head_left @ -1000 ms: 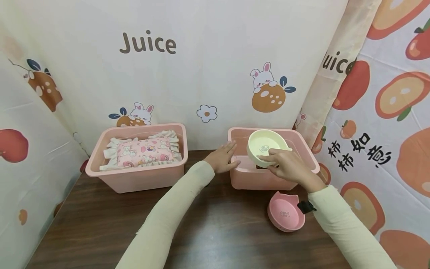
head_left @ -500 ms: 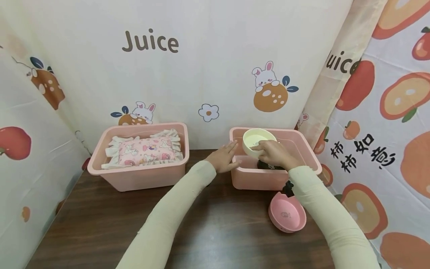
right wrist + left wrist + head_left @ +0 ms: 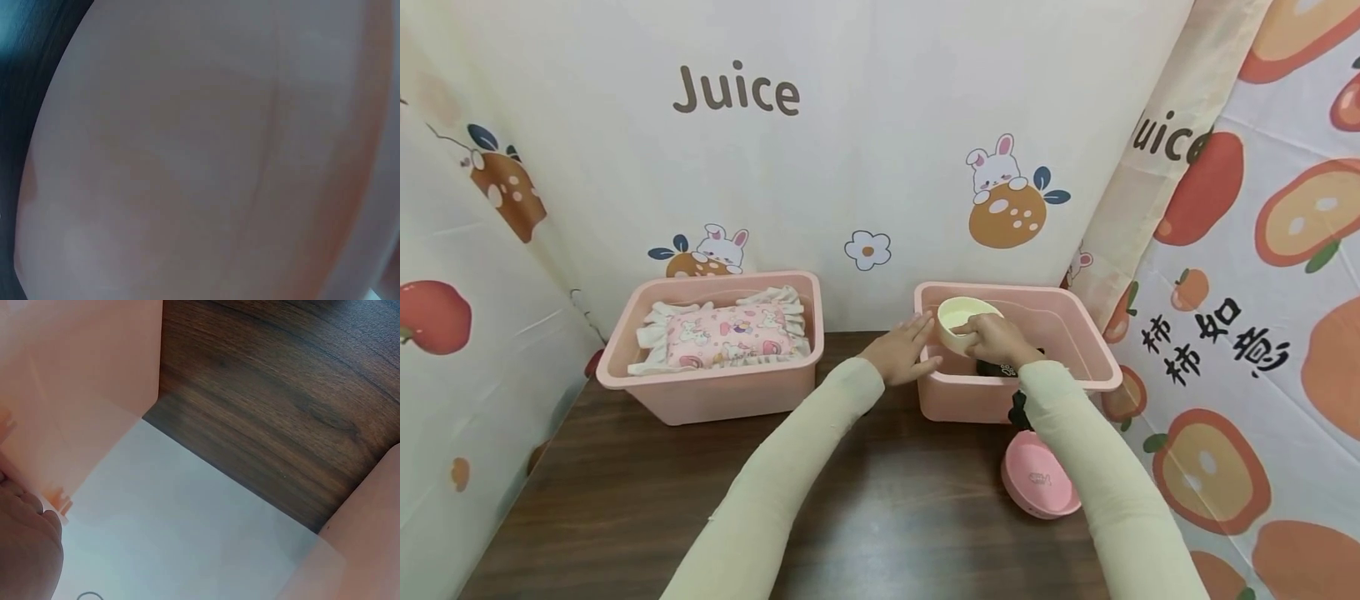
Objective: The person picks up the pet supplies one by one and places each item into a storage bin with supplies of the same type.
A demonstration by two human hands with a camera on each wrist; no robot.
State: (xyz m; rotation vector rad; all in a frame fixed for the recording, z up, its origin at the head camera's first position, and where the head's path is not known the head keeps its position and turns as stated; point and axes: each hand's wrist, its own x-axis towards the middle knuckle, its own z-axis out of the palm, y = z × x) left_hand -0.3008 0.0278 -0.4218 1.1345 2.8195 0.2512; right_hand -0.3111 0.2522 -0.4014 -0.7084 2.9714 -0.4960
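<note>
In the head view my right hand (image 3: 997,340) grips the near right edge of a pale yellow bowl (image 3: 955,315) inside the left part of the right pink bin (image 3: 1082,342). Under that hand a black item with a white print (image 3: 992,368) lies in the bin, partly covered. My left hand (image 3: 901,350) rests with straight fingers at the bin's left rim; the left wrist view shows part of this hand (image 3: 28,550) beside the bin wall (image 3: 94,356). A pink bowl with cat ears and a fish print (image 3: 1033,479) sits on the table, partly behind my right sleeve.
A second pink bin (image 3: 722,392) at the left holds a pink printed pillow with white ruffles (image 3: 730,333). Both bins stand on the dark wooden table (image 3: 865,500) against a printed curtain (image 3: 880,150). Bin wall (image 3: 187,156) fills most of the right wrist view.
My right hand has carried the yellow bowl left and lower into the bin, uncovering the black item. The left hand has stayed at the rim. My right sleeve now overlaps the pink bowl.
</note>
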